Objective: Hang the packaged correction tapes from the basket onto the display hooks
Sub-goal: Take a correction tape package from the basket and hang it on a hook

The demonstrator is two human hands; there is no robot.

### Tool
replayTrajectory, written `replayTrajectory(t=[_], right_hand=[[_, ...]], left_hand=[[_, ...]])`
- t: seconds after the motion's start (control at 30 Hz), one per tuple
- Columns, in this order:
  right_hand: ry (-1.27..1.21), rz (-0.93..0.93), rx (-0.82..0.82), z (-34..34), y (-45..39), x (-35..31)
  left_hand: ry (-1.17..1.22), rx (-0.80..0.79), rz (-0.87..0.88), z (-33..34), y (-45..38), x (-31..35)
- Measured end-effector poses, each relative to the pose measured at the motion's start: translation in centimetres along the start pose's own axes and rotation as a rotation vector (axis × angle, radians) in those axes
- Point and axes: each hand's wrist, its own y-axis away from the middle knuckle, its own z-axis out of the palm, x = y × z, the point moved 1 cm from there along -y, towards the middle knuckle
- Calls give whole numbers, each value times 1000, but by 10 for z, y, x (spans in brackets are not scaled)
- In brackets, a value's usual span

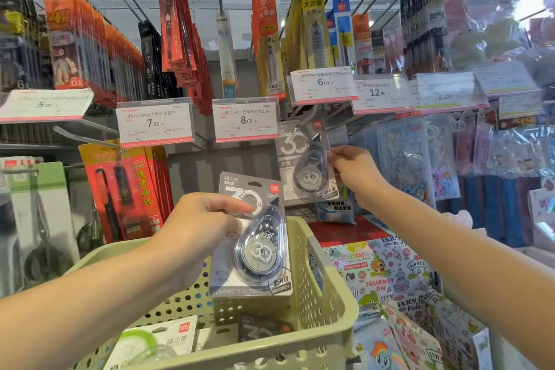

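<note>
Tape packs (168,339) in green basket (327,288)

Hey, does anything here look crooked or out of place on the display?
Nothing looks damaged or spilled. The correction tape pack at the hook hangs slightly tilted, but the right hand is pinching its edge. The left hand holds another pack above the basket.

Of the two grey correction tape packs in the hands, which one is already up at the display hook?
The pack pinched by the right hand, under the 6.00 price tag. The left hand holds the other pack lower, over the basket.
</note>
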Motion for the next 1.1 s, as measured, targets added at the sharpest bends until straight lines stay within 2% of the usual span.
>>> replayTrajectory(t=[0.53, 0.7, 0.87, 0.93, 1.1], right_hand=[[-15, 66, -57, 6, -2, 0], [72, 99, -98, -1, 17, -9], [-14, -54, -7, -18, 70, -22], [-66, -49, -98, -23, 89, -29], [-196, 117, -483, -24, 114, -41]], left_hand=[[21, -12, 37, 4, 1, 2], [82, -17, 74, 6, 2, 5], [138, -49, 129, 8, 1, 13], [162, -49, 154, 10, -1, 17], [206, -67, 193, 19, -1, 27]])
